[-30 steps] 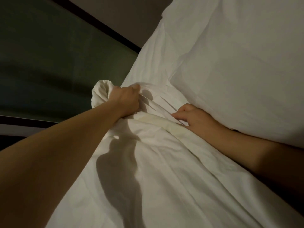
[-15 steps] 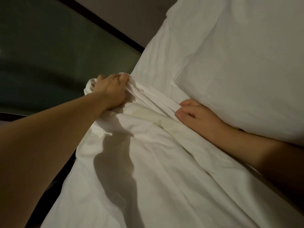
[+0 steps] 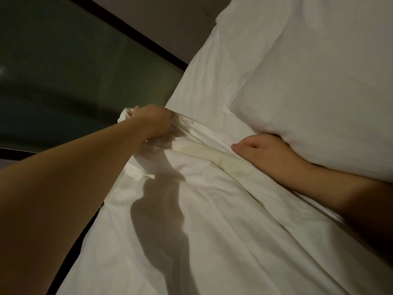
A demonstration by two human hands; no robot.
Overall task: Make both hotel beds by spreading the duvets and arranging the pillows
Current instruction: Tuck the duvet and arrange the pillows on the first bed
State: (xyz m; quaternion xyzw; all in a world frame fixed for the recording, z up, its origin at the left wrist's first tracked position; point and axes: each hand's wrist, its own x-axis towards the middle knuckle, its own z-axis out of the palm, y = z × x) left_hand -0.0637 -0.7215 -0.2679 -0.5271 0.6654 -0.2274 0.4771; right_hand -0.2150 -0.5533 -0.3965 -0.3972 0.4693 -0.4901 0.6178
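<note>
A white duvet (image 3: 223,220) lies wrinkled across the bed, its top hem bunched into folds. My left hand (image 3: 153,122) grips the duvet's bunched corner at the bed's left edge, arm stretched out. My right hand (image 3: 261,150) lies on the folded hem with fingers curled round it, tucked against the lower edge of a large white pillow (image 3: 319,71). The pillow covers the upper right and hides part of my right wrist. A white bed sheet (image 3: 204,81) shows between the hem and the pillow.
A dark green panel (image 3: 74,71) with a black trim strip (image 3: 148,39) runs along the bed's left side. A dark gap (image 3: 85,228) shows between the mattress and the panel. My left arm's shadow falls on the duvet.
My left hand has pulled the duvet corner out to the left, over the bed's edge, stretching the hem. My right hand has stayed at the pillow's edge, fingers curling tighter.
</note>
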